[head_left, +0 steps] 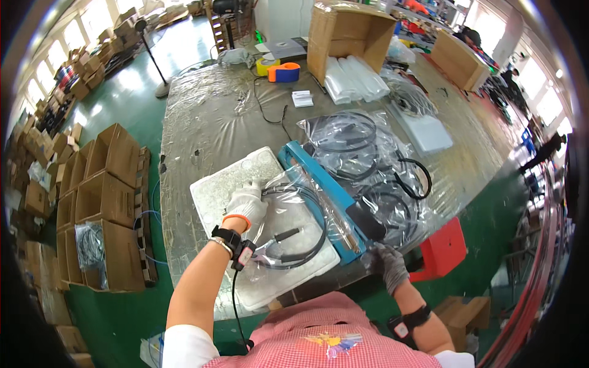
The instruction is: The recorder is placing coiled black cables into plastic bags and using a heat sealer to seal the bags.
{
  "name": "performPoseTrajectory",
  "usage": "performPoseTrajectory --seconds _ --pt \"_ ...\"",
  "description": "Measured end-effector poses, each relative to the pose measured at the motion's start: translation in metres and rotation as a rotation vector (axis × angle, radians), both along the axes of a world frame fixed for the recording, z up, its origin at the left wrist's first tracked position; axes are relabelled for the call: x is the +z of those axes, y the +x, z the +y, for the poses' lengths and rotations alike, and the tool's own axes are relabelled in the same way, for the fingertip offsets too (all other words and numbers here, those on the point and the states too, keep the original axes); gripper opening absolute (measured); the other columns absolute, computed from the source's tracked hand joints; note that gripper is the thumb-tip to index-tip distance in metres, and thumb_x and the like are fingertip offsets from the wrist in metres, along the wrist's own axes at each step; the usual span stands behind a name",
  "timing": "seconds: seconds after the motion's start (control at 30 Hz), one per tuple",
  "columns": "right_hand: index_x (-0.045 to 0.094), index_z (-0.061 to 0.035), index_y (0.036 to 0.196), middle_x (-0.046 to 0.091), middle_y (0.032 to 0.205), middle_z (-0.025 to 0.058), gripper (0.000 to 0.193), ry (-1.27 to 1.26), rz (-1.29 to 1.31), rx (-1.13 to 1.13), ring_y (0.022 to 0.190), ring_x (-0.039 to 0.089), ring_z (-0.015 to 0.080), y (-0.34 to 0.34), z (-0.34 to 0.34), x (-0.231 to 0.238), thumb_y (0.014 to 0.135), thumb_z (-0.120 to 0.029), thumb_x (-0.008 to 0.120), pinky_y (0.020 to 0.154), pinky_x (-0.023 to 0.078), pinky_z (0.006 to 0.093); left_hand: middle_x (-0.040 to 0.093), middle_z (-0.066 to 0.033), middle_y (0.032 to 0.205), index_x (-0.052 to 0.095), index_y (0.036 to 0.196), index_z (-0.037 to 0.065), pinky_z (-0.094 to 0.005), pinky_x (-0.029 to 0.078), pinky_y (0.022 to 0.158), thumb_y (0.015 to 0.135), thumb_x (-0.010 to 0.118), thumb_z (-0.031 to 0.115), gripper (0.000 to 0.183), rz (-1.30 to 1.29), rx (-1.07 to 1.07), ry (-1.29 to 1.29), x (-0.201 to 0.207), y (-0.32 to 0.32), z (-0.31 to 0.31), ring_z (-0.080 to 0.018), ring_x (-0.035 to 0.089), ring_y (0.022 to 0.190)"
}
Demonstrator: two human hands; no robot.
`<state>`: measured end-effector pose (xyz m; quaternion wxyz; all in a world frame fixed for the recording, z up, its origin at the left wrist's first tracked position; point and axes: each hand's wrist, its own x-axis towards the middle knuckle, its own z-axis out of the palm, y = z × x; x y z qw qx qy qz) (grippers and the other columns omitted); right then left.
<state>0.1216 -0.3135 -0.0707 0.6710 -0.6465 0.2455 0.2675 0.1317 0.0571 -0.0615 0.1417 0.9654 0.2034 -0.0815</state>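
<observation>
Your left hand [245,202], in a white glove, presses flat with fingers spread on a clear plastic bag [288,227] that holds a coiled black cable [310,245]. The bag lies on a white foam slab [215,190], just left of the blue heat sealer [319,196]. Your right hand [389,264], in a grey glove, rests near the sealer's black handle end; you cannot tell how far it is closed or whether it grips anything. Right of the sealer lie more clear bags of coiled black cables [368,159]. Beyond the sealer, at the far side of the surface [202,122], stands an open brown carton [346,37] with clear packets [353,76] spilling from it. Left of the surface, open brown cartons [101,184] stand on the floor, 1 holding bagged cables.
</observation>
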Motion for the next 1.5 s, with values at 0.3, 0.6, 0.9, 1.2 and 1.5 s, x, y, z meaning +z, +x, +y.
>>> performPoseTrajectory --seconds 0.3,0.6,0.9,1.2,1.5 --pt "0.06 -0.0035 0.109 0.064 0.102 0.0093 0.023 -0.602 -0.762 0.514 0.093 0.062 0.0206 0.056 -0.005 -0.125 0.087 -0.011 0.059 0.084 0.049 0.0346 0.065 -0.0193 0.096 0.064 0.102 0.007 -0.04 0.048 0.078 0.085 0.053 0.037 0.036 0.321 0.092 -0.244 0.05 -0.031 0.015 -0.0344 0.062 0.091" --pt "0.057 -0.0006 0.103 0.059 0.091 0.0165 0.033 -0.5 -1.159 0.966 0.082 0.056 0.0347 0.067 0.071 -0.027 0.082 -0.023 0.068 0.071 0.046 0.0416 0.059 0.0034 0.074 0.065 0.104 0.006 -0.0242 0.041 0.057 0.089 0.06 0.031 0.03 -0.193 0.809 -0.754 -0.054 -0.158 0.085 -0.0074 0.049 0.063" --pt "0.03 0.0024 0.14 0.042 0.133 0.0264 0.084 -0.685 -0.775 0.781 0.122 0.042 0.0413 0.06 0.034 -0.059 0.079 -0.041 0.068 0.104 0.033 0.0444 0.06 0.0009 0.074 0.064 0.109 0.008 -0.0247 0.043 0.062 0.089 0.056 0.034 0.034 -0.315 0.663 -0.771 -0.063 -0.103 0.041 -0.0073 0.051 0.067" --pt "0.036 -0.0028 0.14 0.041 0.136 0.0242 0.08 -0.843 -0.822 0.769 0.127 0.038 0.0391 0.066 0.021 -0.062 0.079 -0.043 0.068 0.107 0.029 0.0449 0.061 -0.0001 0.078 0.063 0.103 0.002 -0.0237 0.042 0.061 0.09 0.056 0.042 0.043 -0.234 0.848 -0.858 -0.025 -0.169 0.05 -0.0067 0.052 0.068" --pt "0.035 -0.0012 0.139 0.046 0.129 0.025 0.081 -0.896 -0.954 0.777 0.122 0.044 0.0379 0.071 0.024 -0.077 0.077 -0.04 0.072 0.103 0.037 0.0404 0.061 -0.0186 0.107 0.056 0.113 0.006 -0.0404 0.048 0.082 0.085 0.059 0.037 0.041 0.169 0.961 -0.009 -0.04 -0.288 0.07 -0.0329 0.061 0.091"
